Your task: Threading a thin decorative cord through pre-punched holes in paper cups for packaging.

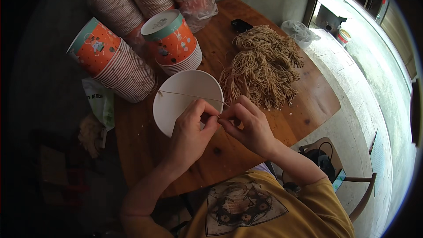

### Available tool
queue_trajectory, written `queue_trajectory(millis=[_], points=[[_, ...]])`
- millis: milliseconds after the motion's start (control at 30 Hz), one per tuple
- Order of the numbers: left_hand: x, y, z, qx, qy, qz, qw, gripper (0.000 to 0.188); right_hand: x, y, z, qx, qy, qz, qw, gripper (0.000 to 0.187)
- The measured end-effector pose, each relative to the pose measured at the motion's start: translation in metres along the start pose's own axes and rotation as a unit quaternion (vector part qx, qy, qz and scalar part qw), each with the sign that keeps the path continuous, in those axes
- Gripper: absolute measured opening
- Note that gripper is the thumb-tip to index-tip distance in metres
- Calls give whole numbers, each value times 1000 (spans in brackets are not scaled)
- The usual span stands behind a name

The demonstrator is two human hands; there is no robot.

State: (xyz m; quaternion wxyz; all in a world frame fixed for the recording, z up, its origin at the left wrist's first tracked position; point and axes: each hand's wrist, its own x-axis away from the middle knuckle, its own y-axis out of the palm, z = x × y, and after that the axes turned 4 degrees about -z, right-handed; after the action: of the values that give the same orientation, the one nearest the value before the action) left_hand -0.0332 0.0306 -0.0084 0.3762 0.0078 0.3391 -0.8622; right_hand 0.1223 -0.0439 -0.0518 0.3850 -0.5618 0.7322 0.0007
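A white paper bucket (176, 83) with its open mouth toward me is on the wooden table. From the left side of its wall a thin tan cord (189, 95) runs across the mouth to my fingers. My left hand (189, 128) and my right hand (250, 125) meet at the bucket's near right rim, thumbs and forefingers pinched together on the cord. Between the fingertips the cord's end is mostly hidden. Just beyond my right hand lies a big heap of loose tan cords (269, 66).
Stacks of orange-and-green printed buckets (176, 42) stand behind and left (99, 48), with plastic-wrapped stacks (116, 6) against the wall. On the table (315, 101) are a dark object (241, 25) and a clear plastic bag (300, 31). A chair (363, 198) stands at my right.
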Motion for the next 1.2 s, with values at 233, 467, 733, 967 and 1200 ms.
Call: queue_trajectory(millis=[233,467,733,967,1200], points=[[1,-2,1,68,-67,-15,995,11,1,2,1,44,-37,8,998,14],[1,-1,-3,31,12,-5,999,13,1,3,0,41,-46,15,998,13],[4,-11,7,16,-31,-9,999,22,-1,2,-1,-110,88,12,990,13],[2,-12,2,36,-78,-66,994,27,-2,3,1,-195,164,-11,967,11],[0,-15,8,13,-62,-53,997,23,-1,4,6,-318,213,3,924,9]])
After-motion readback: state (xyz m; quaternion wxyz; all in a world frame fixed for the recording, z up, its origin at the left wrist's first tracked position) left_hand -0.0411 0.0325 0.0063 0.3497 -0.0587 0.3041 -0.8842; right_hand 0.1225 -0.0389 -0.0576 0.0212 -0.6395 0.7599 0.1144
